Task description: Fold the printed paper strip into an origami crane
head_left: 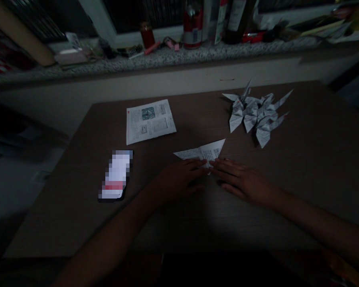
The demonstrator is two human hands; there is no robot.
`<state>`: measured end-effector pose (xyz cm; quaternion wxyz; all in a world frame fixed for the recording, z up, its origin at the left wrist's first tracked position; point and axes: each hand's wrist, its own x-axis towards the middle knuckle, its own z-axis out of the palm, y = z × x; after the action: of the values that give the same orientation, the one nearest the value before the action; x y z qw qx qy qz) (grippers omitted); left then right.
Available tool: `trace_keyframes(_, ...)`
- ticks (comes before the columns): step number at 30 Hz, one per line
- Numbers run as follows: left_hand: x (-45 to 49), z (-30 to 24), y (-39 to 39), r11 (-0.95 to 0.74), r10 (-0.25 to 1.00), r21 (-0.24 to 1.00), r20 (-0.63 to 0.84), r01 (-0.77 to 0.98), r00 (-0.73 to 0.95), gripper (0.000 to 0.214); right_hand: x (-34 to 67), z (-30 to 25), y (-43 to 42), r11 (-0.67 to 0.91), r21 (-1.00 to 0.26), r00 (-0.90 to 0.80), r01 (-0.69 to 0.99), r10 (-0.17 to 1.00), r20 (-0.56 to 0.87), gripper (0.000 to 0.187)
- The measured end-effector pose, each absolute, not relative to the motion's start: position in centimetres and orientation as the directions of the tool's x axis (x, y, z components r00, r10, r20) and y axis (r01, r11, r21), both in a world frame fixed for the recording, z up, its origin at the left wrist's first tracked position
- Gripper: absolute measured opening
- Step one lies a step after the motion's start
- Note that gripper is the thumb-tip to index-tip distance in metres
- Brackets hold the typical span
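Note:
A printed sheet of paper (208,151), folded into a triangular shape, lies on the brown table (179,223) in front of me. My left hand (184,177) rests on its near left side, fingers stretched out over the paper. From the other side, my right hand (242,179) presses its extended fingertips on the near right part. The fingertips of both hands almost meet at the paper's middle and hide its lower portion. Several folded paper cranes (257,113) of printed paper stand clustered farther back on the right.
A flat stack of printed paper (151,121) lies at the back left. Nearer on the left is a lit phone (116,175), its screen blurred. Behind the table, a granite windowsill (164,57) carries a red can (193,26), a dark bottle (237,20) and clutter.

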<state>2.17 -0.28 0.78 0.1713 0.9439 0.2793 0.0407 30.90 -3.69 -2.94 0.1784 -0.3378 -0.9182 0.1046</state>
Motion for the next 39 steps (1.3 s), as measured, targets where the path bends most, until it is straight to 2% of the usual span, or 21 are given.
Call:
trace_keyframes(12, 2.9, 0.9, -0.8, -0.785, 0.563, 0.278, -0.055, 0.554, 0.825, 0.049, 30.5, -2.0, -3.3, 0.723, -0.296, -0.677, 0.625, 0.690, 0.256, 0.038)
trace_keyframes(16, 3.6, 0.4, -1.7, -0.783, 0.597, 0.216, -0.001, 0.583, 0.802, 0.050, 30.8, -1.6, -2.5, 0.718, -0.291, -0.664, 0.632, 0.695, 0.276, 0.034)
trace_keyframes(21, 4.7, 0.1, -2.6, -0.773, 0.619, 0.205, 0.037, 0.600, 0.785, 0.051, 30.8, -1.6, -1.9, 0.676, -0.410, -0.623, 0.612, 0.732, 0.276, 0.029)
trace_keyframes(25, 5.0, 0.3, -2.6, -0.765, 0.624, 0.205, -0.001, 0.611, 0.781, 0.049, 29.9, -2.0, -1.3, 0.575, -0.556, -0.500, 0.601, 0.812, 0.300, 0.016)
trace_keyframes(28, 5.0, 0.6, -2.7, -0.756, 0.635, 0.204, -0.007, 0.622, 0.773, 0.048, 29.1, -2.3, -0.8, 0.541, -0.545, -0.435, 0.640, 0.840, 0.323, 0.002)
trace_keyframes(31, 5.0, 0.6, -2.8, -0.753, 0.639, 0.194, -0.013, 0.628, 0.769, 0.049, 28.5, -2.4, -0.5, 0.537, -0.501, -0.423, 0.679, 0.844, 0.331, 0.003)
trace_keyframes(39, 5.0, 0.3, -2.6, -0.761, 0.633, 0.203, 0.024, 0.616, 0.774, 0.047, 28.6, -2.2, 1.1, 0.536, -0.531, -0.417, 0.656, 0.844, 0.337, 0.006)
